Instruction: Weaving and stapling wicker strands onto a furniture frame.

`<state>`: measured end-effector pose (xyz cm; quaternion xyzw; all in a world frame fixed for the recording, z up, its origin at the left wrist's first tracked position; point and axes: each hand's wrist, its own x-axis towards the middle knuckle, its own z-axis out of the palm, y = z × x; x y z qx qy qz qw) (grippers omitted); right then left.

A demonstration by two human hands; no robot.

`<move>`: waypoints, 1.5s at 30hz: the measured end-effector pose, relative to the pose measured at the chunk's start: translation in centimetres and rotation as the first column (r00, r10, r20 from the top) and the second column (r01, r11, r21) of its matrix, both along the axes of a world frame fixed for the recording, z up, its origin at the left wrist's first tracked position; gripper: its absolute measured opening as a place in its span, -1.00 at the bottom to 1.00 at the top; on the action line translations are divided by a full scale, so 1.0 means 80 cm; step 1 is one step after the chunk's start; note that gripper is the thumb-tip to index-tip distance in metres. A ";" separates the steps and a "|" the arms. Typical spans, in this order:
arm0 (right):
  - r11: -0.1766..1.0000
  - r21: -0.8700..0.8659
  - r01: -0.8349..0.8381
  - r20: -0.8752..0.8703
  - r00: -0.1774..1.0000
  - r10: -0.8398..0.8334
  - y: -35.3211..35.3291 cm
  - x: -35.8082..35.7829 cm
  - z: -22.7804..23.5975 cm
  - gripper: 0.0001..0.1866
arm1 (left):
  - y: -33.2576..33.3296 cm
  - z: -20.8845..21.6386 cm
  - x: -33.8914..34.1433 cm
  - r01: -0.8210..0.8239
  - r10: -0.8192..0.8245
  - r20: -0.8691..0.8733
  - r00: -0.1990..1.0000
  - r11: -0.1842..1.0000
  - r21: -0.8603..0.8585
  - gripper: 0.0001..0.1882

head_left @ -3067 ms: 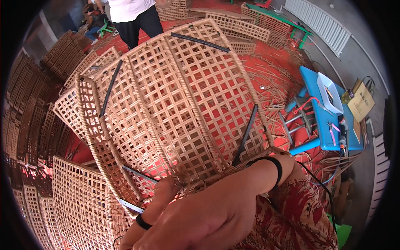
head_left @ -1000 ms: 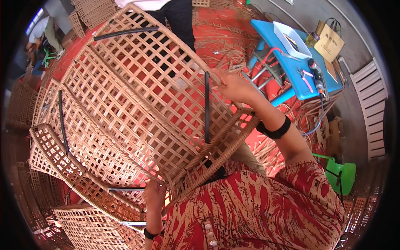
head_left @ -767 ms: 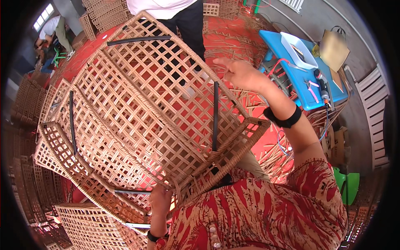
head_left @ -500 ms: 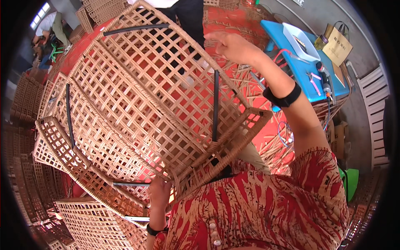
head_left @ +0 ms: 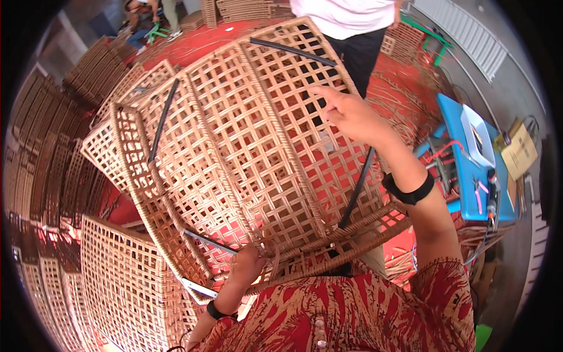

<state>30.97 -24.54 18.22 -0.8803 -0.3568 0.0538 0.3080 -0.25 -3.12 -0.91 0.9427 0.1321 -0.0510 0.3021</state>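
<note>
A large woven wicker frame (head_left: 258, 146) of light brown open lattice leans in front of me, with rope-like wrapped ribs. Dark strips (head_left: 165, 120) are fixed along its edges. My left hand (head_left: 247, 265) is closed at its lower near corner, beside a grey strip (head_left: 210, 241). What exactly lies inside the fist is partly hidden. Over the frame's right side is my right hand (head_left: 352, 117), its index finger stretched out toward the lattice and the other fingers loosely bent. Nothing shows in it, and I cannot tell whether the fingertip touches the weave.
Another woven piece (head_left: 120, 276) stands at lower left, with stacked wicker panels (head_left: 35, 158) beyond. A person in a white shirt (head_left: 346, 12) stands behind the frame. To the right, a blue table (head_left: 454, 152) bears a white tray (head_left: 478, 138), pink-handled pliers (head_left: 479, 196) and a power tool (head_left: 491, 193).
The view has swung, so the frame, table and standing person sit further right or lower. My right hand has come from beyond the frame's right edge to over its lattice. The left hand keeps its place.
</note>
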 end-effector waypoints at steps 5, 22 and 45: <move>0.995 0.006 -0.100 0.047 0.994 0.100 0.071 -0.006 0.005 -0.43 | 0.007 -0.017 0.000 0.051 -0.050 -0.055 0.997 0.998 0.027 -0.72; 0.935 0.018 -0.355 -0.197 0.915 0.352 0.069 -0.140 -0.066 -0.41 | 0.023 -0.050 0.003 0.194 -0.189 -0.089 0.978 0.980 0.053 -0.64; 0.805 0.015 -0.594 -0.135 0.796 0.590 0.075 -0.210 -0.077 -0.60 | 0.027 -0.060 0.004 0.193 -0.181 -0.095 0.979 0.970 0.147 -0.57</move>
